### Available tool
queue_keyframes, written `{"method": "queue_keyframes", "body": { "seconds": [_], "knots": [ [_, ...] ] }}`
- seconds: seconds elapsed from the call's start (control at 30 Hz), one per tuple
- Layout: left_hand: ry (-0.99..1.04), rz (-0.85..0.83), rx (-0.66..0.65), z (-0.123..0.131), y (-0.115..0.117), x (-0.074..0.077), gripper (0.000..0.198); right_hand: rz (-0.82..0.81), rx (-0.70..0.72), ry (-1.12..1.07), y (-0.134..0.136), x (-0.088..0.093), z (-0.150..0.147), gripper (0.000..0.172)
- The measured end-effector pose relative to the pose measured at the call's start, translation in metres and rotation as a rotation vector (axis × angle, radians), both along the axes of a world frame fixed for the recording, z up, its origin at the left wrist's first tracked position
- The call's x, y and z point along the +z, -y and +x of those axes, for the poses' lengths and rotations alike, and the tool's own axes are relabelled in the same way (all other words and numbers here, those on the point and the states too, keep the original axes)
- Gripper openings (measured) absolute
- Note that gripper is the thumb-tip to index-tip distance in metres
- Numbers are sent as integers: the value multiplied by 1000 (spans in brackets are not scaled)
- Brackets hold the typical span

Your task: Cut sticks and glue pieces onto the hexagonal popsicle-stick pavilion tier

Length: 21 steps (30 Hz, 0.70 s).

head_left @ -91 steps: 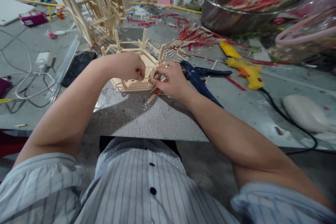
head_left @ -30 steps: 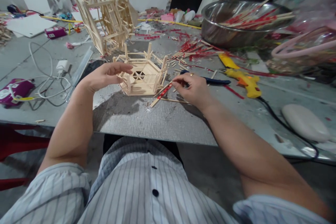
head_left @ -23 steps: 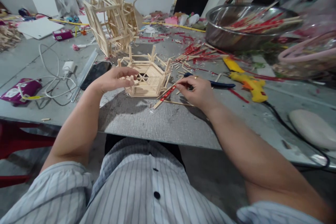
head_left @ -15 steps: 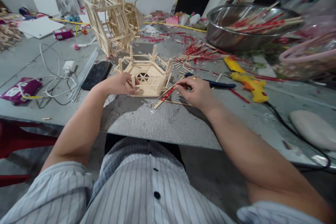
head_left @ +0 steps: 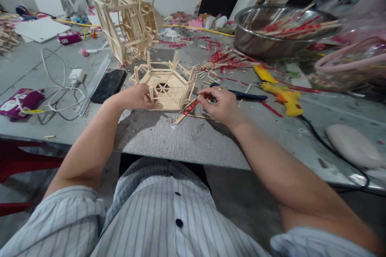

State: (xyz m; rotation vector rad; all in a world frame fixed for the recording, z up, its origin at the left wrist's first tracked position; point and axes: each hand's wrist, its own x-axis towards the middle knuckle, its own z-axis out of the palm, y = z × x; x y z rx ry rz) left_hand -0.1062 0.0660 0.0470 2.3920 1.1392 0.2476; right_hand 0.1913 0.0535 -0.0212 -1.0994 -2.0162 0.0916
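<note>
A hexagonal frame of thin wooden sticks [head_left: 169,102], with short uprights at its corners, sits on the table before me. My left hand [head_left: 137,96] is closed around its near left corner, thumb and fingers at an upright. At the frame's right, my right hand [head_left: 218,102] pinches near the upper end of a few sticks, one of them a red-printed stick [head_left: 189,108]. Their lower ends point toward the table's front edge. Behind the right hand lies a dark blue-handled tool [head_left: 251,96], partly covered by the fingers.
A taller stick structure [head_left: 129,28] stands behind the frame. Loose red and plain sticks [head_left: 223,61] are scattered near a metal basin [head_left: 250,40]. To the right lie a yellow glue gun [head_left: 282,93] and its cord. At left are a phone [head_left: 108,85] and a charger [head_left: 76,75].
The whole view has shifted slightly, with things appearing a little further left. Both hands keep their holds, and the frame stays in place on the table.
</note>
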Motion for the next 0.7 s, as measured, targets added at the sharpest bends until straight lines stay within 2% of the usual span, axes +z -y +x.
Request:
{"method": "queue_keyframes", "body": {
  "seconds": [0.2,0.37,0.53,0.63,0.7],
  "knots": [
    [-18,47,-18,-1,-6,-10,13,36,62,-32,0,-1,-10,16],
    [23,56,33,1,-7,-14,13,1,132,14,-1,15,-28,21],
    [114,8,70,3,-4,-13,14,-185,116,63,-7,28,-50,25],
    [176,-24,126,4,-2,-12,15,-342,107,87,-14,25,-56,17],
    [244,-45,155,4,-2,-12,17,-387,124,70,-17,20,-56,13]
  ]
}}
